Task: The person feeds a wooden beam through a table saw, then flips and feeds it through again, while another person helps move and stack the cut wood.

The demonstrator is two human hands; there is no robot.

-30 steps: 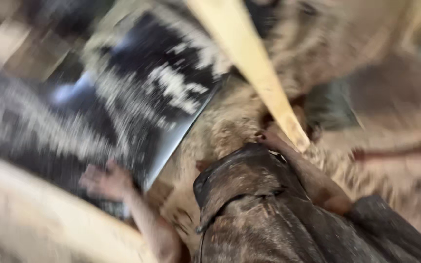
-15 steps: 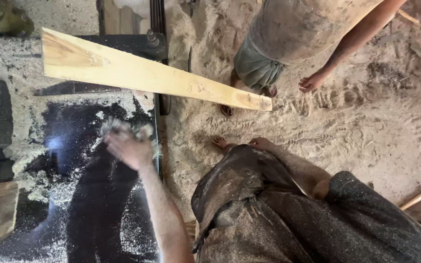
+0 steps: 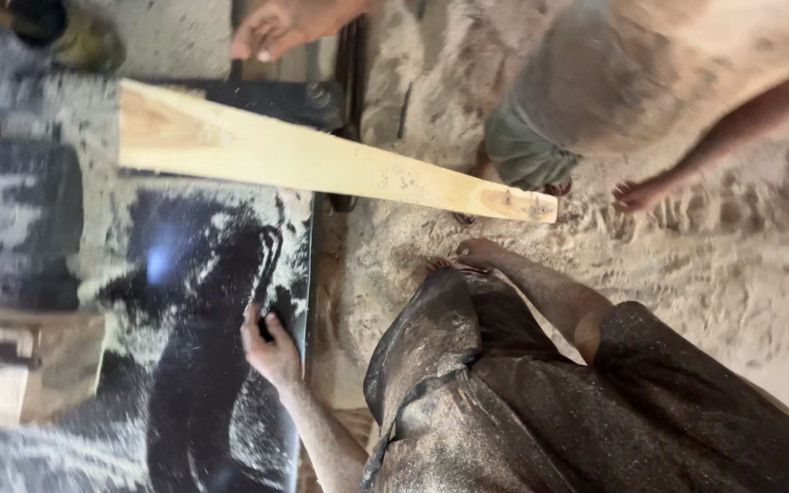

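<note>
Your left hand (image 3: 271, 351) has dropped back toward you vs. half a sec ago; it's now flat, fingers spread, on the dusty black table (image 3: 184, 402) near its right edge, a swept streak through the sawdust ahead. Right hand: not in view, can't tell. Plank (image 3: 321, 164) lies across the table's far part, tapered end overhanging the sandy floor (image 3: 732, 274). A co-worker's hand (image 3: 276, 27) reaches in beyond. Room is tight between plank and table edge.

Dusty dark grey garment (image 3: 541, 402), bare forearm, bare foot, sawdust-flecked fingers (image 3: 262, 333)
</note>
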